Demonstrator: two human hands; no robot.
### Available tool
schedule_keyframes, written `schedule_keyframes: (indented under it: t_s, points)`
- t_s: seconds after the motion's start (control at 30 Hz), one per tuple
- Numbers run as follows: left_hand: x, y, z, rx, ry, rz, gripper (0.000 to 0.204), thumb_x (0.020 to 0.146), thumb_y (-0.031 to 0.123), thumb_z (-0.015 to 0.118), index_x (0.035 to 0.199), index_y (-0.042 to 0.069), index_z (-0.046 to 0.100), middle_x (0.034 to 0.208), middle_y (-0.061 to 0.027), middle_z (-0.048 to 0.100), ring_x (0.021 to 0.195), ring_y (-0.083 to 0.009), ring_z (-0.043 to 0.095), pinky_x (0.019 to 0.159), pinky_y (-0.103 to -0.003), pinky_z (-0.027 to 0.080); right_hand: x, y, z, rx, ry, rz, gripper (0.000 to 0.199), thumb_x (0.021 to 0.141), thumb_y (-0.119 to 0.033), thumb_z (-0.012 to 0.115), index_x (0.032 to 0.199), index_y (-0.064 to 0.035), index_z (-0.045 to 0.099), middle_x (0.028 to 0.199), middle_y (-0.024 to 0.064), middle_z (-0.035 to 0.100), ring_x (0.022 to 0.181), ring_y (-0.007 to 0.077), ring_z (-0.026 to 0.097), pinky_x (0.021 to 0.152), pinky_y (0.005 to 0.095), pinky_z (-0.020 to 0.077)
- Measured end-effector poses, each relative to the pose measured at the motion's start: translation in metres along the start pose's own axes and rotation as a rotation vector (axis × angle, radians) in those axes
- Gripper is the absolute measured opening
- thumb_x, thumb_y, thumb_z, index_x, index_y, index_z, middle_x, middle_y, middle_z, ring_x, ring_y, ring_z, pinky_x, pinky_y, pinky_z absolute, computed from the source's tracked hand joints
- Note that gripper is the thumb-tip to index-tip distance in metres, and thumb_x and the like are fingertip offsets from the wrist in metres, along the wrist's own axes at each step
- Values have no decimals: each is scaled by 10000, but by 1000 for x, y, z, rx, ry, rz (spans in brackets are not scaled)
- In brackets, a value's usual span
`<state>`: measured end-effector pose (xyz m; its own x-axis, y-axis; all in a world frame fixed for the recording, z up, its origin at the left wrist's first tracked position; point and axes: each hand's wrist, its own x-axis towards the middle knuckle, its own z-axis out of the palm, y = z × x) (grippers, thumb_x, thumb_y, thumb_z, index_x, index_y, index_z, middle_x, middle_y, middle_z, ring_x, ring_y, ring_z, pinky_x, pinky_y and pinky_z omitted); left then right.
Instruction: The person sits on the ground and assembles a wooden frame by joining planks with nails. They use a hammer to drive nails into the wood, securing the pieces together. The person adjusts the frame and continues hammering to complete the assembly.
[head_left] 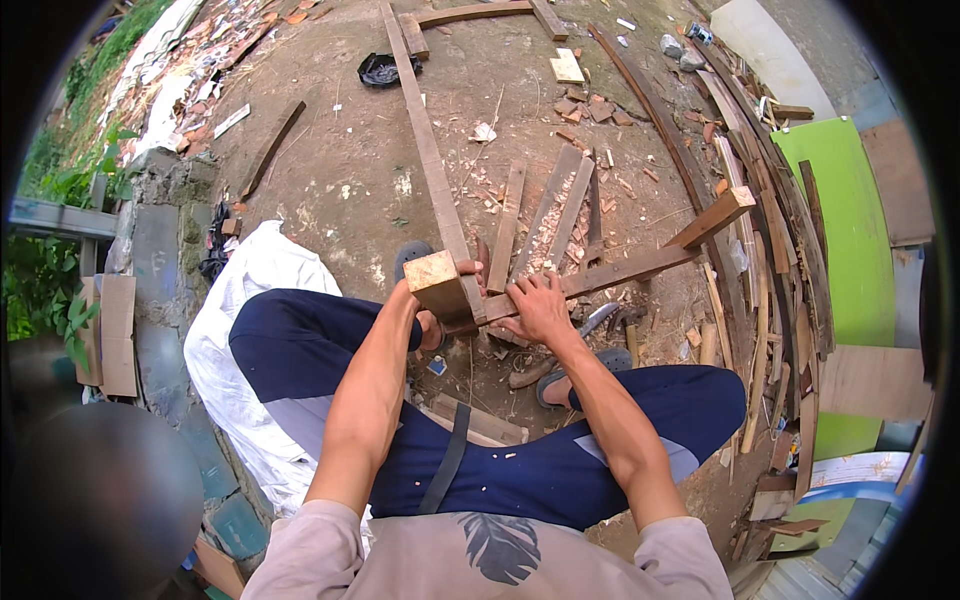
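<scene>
1. Close in front of the person (410, 560), the head view shows a wooden frame (465, 302), with one corner near the person and its parts reaching forward and to the right.
2. The left hand (405, 300) is bent around the short post (437, 290) at this corner; much of it is hidden behind the wood, but it appears to be closed on the post.
3. The right hand (540, 308) is curled over the cross bar (635, 266), just beside the same corner, with its fingers bent down, so it seems to hold this bar.
4. The long bar (425, 150) runs from the corner toward the upper edge of the view, while the cross bar meets a second post (722, 215) at its right end.
5. A good part of the work seems done, since these pieces already meet as one frame. Whether the near joint is fully tight, one cannot tell.
6. Something is probably left: loose bars (507, 225) lie on the ground (350, 200) among wood chips (545, 235), apart from the frame. They may wait for fitting, or be only spare; the view does not decide it.
</scene>
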<state>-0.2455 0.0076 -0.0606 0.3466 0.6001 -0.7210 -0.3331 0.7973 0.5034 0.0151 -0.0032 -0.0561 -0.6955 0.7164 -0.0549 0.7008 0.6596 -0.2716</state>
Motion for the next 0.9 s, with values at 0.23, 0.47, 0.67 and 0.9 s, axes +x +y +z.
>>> schedule_keyframes:
  t_s: [0.23, 0.47, 0.67, 0.9]
  points:
    - [-11, 12, 27, 93, 71, -26, 276, 883, 197, 796, 1042, 5, 679, 937, -76, 735, 855, -192, 712, 800, -316, 579, -5, 0, -2, 11, 8, 49, 733, 734, -640, 769, 1204, -91, 642, 1166, 97, 651, 1249, 289, 534, 1148, 612, 262]
    - [-3, -8, 7, 92, 109, 35, 297, 896, 264, 739, 1076, 34, 680, 1014, -73, 719, 920, -188, 687, 858, -349, 545, -5, -30, 2, 273, 180, -43, 679, 709, -482, 846, 1231, -93, 654, 1206, 65, 642, 1264, 261, 534, 1157, 587, 272]
    - [-7, -4, 17, 27, 106, 3, 360, 940, 317, 713, 1101, 3, 642, 980, -122, 706, 887, -252, 706, 835, -388, 588, -18, -33, 22, 304, 218, -24, 596, 765, -369, 821, 1261, -88, 647, 1242, 64, 623, 1257, 261, 530, 1180, 554, 270]
    - [-3, -2, 17, -263, 133, 40, 599, 936, 431, 703, 1370, 68, 508, 1145, -171, 669, 1077, -295, 678, 901, -512, 580, -24, -43, 9, 278, 274, -23, 654, 820, -499, 756, 1268, -38, 633, 1293, 101, 618, 1310, 284, 502, 1181, 577, 258]
